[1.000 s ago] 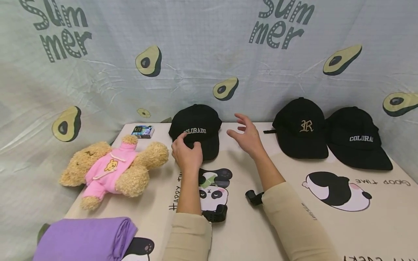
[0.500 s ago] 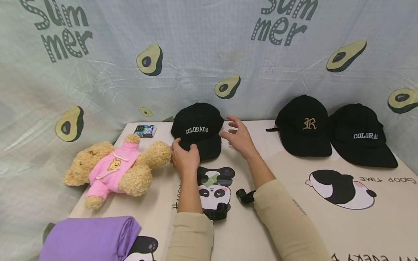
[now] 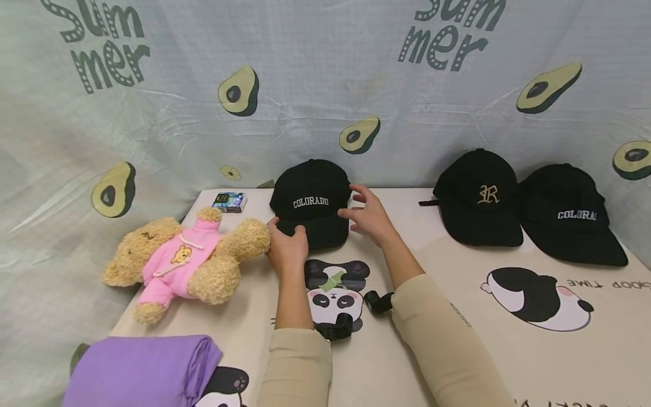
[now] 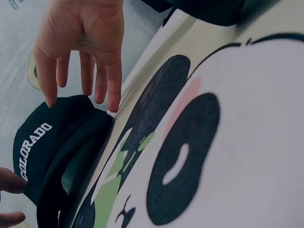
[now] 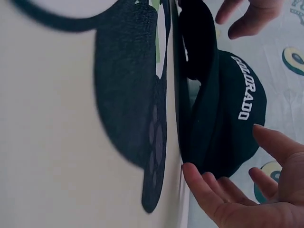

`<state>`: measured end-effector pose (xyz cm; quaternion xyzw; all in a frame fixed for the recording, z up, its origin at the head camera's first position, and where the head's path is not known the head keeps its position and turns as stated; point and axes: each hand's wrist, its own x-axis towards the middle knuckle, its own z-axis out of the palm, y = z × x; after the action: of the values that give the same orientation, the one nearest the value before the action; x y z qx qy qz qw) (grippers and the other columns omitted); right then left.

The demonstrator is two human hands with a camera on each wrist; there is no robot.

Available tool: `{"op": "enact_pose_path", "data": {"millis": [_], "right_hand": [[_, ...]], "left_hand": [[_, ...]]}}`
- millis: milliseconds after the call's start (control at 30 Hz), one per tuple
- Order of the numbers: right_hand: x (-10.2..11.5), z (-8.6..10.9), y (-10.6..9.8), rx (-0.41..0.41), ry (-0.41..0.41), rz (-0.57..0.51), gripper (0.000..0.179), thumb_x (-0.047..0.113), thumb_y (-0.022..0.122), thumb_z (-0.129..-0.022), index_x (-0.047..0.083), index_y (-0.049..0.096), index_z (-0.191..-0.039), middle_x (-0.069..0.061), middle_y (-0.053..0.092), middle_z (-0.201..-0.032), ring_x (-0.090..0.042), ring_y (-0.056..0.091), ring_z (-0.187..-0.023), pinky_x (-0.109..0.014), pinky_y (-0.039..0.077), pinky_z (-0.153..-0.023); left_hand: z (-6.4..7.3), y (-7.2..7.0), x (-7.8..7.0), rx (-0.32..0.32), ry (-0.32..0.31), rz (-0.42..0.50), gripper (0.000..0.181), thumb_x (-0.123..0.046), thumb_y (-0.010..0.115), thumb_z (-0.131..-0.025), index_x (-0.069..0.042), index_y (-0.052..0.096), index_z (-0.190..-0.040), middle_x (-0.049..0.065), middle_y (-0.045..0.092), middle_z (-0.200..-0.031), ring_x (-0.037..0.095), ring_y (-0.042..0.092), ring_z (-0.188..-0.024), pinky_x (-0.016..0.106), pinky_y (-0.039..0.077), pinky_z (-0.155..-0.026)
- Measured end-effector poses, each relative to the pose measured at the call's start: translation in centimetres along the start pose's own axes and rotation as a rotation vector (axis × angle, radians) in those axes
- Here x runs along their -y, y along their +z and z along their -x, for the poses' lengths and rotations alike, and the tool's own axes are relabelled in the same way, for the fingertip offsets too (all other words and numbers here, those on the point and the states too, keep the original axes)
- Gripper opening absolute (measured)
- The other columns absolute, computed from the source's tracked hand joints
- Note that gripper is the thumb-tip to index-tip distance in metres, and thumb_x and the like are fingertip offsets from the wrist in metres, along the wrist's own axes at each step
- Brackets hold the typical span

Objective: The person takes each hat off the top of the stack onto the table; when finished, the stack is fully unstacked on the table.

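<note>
A black baseball cap [image 3: 315,192] with white COLORADO lettering sits at the back of the table, its brim toward me. My left hand [image 3: 288,246] is by the left side of the brim, fingers and thumb spread. On the right side of the cap is my right hand [image 3: 373,217], its loosely bent fingers right at the edge. In the right wrist view, the right fingers [image 5: 204,190] reach along the cap's side, with the thumb near the lettering. The left wrist view has the left fingertips [image 4: 12,180] beside the cap [image 4: 52,137].
Left of the cap lies a teddy bear [image 3: 178,260] in a pink hoodie, with a small patterned box [image 3: 230,202] behind it. A folded purple cloth [image 3: 137,370] is at front left. Two more black caps, one with an R [image 3: 478,198], another lettered [image 3: 569,215], stand at right.
My left hand has drawn back from the front of the cap to the left side of its brim. My right hand has moved left, up to the cap's right side.
</note>
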<state>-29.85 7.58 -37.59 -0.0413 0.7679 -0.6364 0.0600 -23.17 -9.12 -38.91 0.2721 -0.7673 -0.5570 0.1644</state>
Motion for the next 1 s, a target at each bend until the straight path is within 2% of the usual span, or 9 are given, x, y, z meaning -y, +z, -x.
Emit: {"op": "enact_pose_path", "data": {"millis": [333, 633, 833, 1000], "right_hand": [[0.01, -0.49, 0.39, 0.008, 0.036, 0.047, 0.080, 0.008, 0.072, -0.092, 0.024, 0.035, -0.162, -0.017, 0.035, -0.163, -0.039, 0.053, -0.138, -0.055, 0.054, -0.101], [0.43, -0.95, 0.64, 0.028, 0.084, 0.036, 0.079, 0.007, 0.071, -0.093, 0.026, 0.035, -0.162, -0.021, 0.038, -0.161, -0.039, 0.051, -0.140, -0.055, 0.054, -0.102], [0.44, -0.80, 0.62, 0.017, 0.073, 0.035, 0.077, 0.005, 0.071, -0.092, 0.027, 0.039, -0.159, -0.022, 0.043, -0.157, -0.039, 0.055, -0.135, -0.056, 0.057, -0.095], [0.59, -0.60, 0.73, 0.006, 0.045, 0.032, 0.076, 0.003, 0.071, -0.091, 0.026, 0.042, -0.158, -0.021, 0.044, -0.155, -0.040, 0.057, -0.131, -0.058, 0.056, -0.095]], "left_hand": [[-0.35, -0.06, 0.16, 0.047, 0.024, -0.078, 0.065, -0.032, 0.064, -0.093, -0.009, 0.044, -0.151, 0.020, 0.049, -0.153, 0.045, 0.044, -0.141, 0.053, 0.031, -0.119], [-0.73, -0.23, -0.03, 0.061, -0.002, -0.073, 0.065, -0.033, 0.065, -0.093, -0.010, 0.044, -0.150, 0.019, 0.048, -0.154, 0.046, 0.042, -0.142, 0.053, 0.030, -0.119], [-0.68, -0.13, -0.04, 0.062, 0.011, -0.076, 0.069, -0.032, 0.069, -0.090, -0.010, 0.043, -0.151, 0.019, 0.050, -0.153, 0.044, 0.045, -0.140, 0.054, 0.032, -0.117], [-0.60, -0.09, -0.04, 0.067, 0.008, -0.072, 0.072, -0.032, 0.073, -0.089, -0.012, 0.042, -0.151, 0.018, 0.050, -0.153, 0.043, 0.046, -0.139, 0.053, 0.031, -0.118]]}}
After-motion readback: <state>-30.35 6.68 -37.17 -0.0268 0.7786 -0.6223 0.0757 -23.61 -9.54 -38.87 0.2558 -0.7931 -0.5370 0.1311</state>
